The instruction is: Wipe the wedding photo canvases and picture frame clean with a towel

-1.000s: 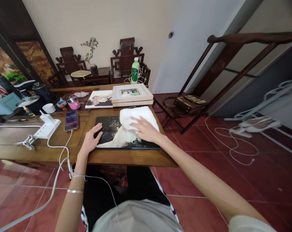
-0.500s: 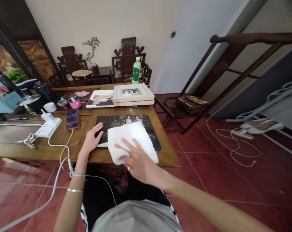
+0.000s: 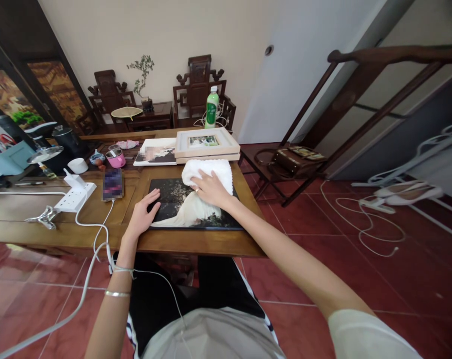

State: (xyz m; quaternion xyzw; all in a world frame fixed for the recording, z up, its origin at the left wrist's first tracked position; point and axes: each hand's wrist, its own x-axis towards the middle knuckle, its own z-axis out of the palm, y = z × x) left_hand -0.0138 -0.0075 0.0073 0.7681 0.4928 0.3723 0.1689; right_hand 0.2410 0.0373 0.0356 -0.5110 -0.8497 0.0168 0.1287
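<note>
A dark glossy photo panel (image 3: 173,199) lies flat near the front edge of the wooden table (image 3: 31,219). A white folded towel (image 3: 218,169) rests on the panel's far end. My right hand (image 3: 209,189) presses flat on the towel with its fingers spread over the cloth. At the panel's left edge my left hand (image 3: 141,217) lies flat, fingers apart, holding it down.
Behind the panel are two stacked light wooden frames (image 3: 205,144) and a photo print (image 3: 154,152). A phone (image 3: 113,184), a white power strip (image 3: 74,197), a pink cup (image 3: 115,158) and a cable sit to the left. A green bottle (image 3: 211,107) stands behind; carved chairs are further back.
My right hand slid the towel from the panel's far end down to its near edge, then back up to the far end. The left hand stayed put.
</note>
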